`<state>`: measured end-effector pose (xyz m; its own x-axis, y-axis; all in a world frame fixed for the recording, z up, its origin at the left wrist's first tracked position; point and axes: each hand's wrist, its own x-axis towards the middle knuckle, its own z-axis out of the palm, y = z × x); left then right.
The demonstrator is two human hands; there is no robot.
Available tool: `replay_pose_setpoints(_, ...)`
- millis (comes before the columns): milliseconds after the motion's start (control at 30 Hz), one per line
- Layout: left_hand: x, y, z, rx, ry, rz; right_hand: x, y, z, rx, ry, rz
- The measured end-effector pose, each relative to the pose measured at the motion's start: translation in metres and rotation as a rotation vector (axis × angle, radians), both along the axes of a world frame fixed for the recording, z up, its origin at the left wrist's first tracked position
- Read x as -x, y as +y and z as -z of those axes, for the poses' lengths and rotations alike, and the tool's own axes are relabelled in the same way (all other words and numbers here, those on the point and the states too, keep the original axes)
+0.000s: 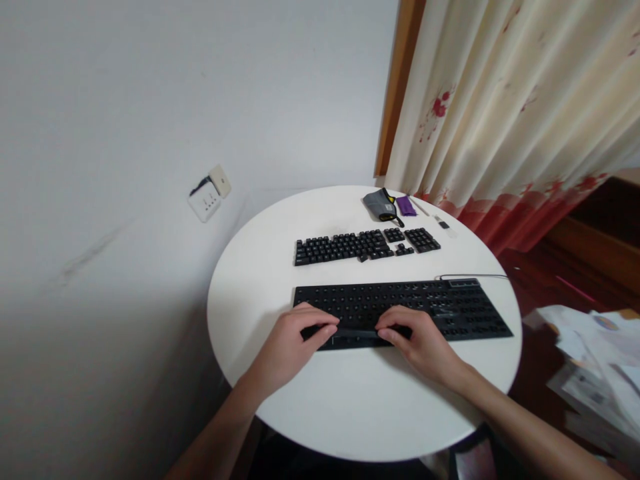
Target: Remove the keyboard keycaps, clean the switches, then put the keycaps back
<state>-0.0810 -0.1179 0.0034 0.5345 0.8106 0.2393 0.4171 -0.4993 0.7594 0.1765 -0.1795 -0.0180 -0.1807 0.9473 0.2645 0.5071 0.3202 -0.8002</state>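
Note:
A black keyboard base (pixel 480 313) with its keycaps taken off lies near the front of the round white table (pixel 350 400). Over its lower edge, my left hand (pixel 293 340) and my right hand (pixel 420 343) pinch the two ends of a long black spacebar keycap (pixel 357 333). Thumb and forefinger are closed at each end. Whether the spacebar touches the base is hard to make out. Behind the base, the loose black keycaps (pixel 345 247) are laid out in keyboard order, several blocks side by side.
At the back of the table lie a grey pouch (pixel 380 205), a purple cloth (pixel 407 206) and a small brush-like item (pixel 443 224). A thin cable (pixel 475 275) runs off the right edge. Wall on the left, curtain (pixel 480 100) behind, papers (pixel 595 360) at right.

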Motion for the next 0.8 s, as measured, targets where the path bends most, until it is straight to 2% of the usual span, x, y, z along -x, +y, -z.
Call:
replay_pose_setpoints(367, 0.000, 0.002, 0.006, -0.065, 0.033, 0.070, 0.007, 0.001, 0.000, -0.093, -0.084, 0.010)
replay_pose_setpoints(567, 0.000, -0.002, 0.008, -0.074, 0.065, 0.087, 0.008, 0.000, 0.006, -0.199, -0.138, -0.044)
replay_pose_setpoints(800, -0.001, -0.006, 0.014, -0.214, 0.099, 0.097, 0.007, -0.004, 0.006, -0.291, -0.244, -0.073)
